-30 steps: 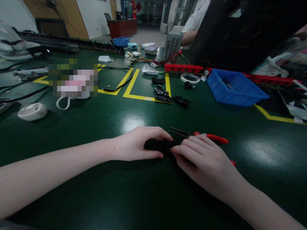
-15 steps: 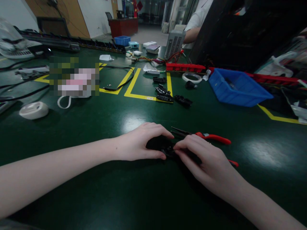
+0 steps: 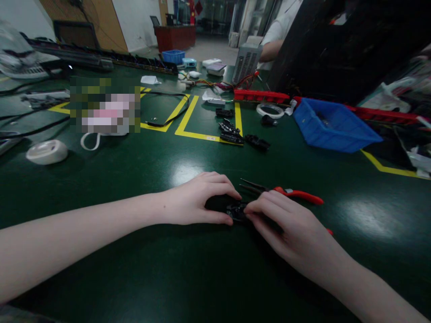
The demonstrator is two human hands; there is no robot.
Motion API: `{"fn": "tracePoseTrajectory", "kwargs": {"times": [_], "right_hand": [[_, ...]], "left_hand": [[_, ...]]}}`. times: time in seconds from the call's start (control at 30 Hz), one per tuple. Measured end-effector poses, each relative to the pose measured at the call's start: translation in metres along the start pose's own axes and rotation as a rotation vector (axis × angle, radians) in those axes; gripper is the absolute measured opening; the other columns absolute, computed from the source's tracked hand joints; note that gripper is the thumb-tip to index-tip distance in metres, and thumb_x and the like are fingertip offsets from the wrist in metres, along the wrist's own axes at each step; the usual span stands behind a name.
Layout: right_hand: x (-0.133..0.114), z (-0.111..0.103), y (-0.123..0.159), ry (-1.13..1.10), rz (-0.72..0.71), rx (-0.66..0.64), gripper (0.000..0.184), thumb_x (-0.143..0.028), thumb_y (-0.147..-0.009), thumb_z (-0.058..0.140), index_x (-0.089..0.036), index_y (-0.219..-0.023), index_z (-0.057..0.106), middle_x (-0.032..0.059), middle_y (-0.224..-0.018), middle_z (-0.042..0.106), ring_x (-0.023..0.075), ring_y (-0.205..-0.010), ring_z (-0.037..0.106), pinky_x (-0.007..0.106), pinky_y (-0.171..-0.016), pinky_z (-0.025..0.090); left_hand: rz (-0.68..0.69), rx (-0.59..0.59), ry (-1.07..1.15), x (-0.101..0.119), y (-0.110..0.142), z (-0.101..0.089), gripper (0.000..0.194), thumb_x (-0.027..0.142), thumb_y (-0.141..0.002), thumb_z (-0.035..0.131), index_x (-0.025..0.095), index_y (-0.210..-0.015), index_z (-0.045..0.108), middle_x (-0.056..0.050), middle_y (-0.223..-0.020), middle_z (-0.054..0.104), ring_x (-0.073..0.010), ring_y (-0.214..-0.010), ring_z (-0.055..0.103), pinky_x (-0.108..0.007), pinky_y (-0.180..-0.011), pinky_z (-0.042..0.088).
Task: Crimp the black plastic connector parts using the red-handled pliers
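A small black plastic part point(image 3: 236, 211) lies on the dark green tabletop between my hands. My left hand point(image 3: 205, 202) curves around its left side, thumb at the near edge and fingers at the far edge, closed on it. At the part's right end my right hand point(image 3: 286, 220) pinches with thumb and forefinger; whether a smaller piece sits between those fingertips is hidden. Just behind the right hand lie red-handled needle-nose pliers point(image 3: 299, 195), jaws pointing left, partly covered by the hand.
Several similar black parts point(image 3: 230, 132) lie ahead by the yellow tape. A blue bin point(image 3: 336, 130) stands at right, near a white ring point(image 3: 270, 111). White tape roll point(image 3: 47, 152) at left. Behind are a grey metal box point(image 3: 247, 63), wires, and a person's arm point(image 3: 272, 47).
My left fingertips have come slightly closer to the black part, and more of it shows. The right hand keeps its pinch at the right end, nearly unmoved.
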State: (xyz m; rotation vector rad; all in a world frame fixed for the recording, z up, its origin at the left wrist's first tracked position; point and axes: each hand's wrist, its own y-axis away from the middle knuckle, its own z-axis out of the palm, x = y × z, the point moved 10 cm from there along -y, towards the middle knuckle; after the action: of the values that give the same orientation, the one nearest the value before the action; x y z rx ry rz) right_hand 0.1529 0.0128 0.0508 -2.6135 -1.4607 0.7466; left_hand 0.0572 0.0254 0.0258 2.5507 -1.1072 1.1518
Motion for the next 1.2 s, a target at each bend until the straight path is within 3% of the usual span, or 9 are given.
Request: {"fn": "tracePoseTrajectory", "kwargs": {"times": [0.4, 0.93, 1.2], "right_hand": [[0.001, 0.000, -0.001, 0.023, 0.044, 0.002, 0.012, -0.012, -0.093, 0.051, -0.019, -0.092, 0.060, 0.0042, -0.087, 0.063, 0.0174, -0.078, 0.060, 0.029, -0.066, 0.047], [-0.016, 0.005, 0.000, 0.238, -0.035, 0.084, 0.013, -0.012, -0.092, 0.053, -0.018, -0.084, 0.062, 0.0058, -0.083, 0.066, 0.0197, -0.075, 0.060, 0.033, -0.067, 0.044], [0.000, 0.006, -0.002, 0.058, 0.123, 0.016, 0.012, -0.014, -0.090, 0.059, -0.020, -0.081, 0.064, 0.0033, -0.085, 0.068, 0.0208, -0.083, 0.060, 0.038, -0.078, 0.044]], "left_hand": [[0.012, 0.006, -0.007, 0.000, 0.000, 0.000, 0.036, 0.030, -0.088, 0.074, 0.017, -0.120, 0.062, -0.008, -0.118, 0.065, -0.0248, -0.112, 0.059, -0.038, -0.097, 0.043], [0.030, -0.003, -0.041, 0.003, 0.001, 0.001, 0.036, 0.031, -0.090, 0.071, 0.018, -0.122, 0.061, -0.009, -0.120, 0.065, -0.0259, -0.115, 0.059, -0.040, -0.099, 0.042], [0.028, 0.002, -0.085, 0.005, 0.001, 0.003, 0.034, 0.033, -0.093, 0.068, 0.019, -0.123, 0.059, -0.009, -0.119, 0.065, -0.0255, -0.113, 0.059, -0.040, -0.099, 0.043]]}}
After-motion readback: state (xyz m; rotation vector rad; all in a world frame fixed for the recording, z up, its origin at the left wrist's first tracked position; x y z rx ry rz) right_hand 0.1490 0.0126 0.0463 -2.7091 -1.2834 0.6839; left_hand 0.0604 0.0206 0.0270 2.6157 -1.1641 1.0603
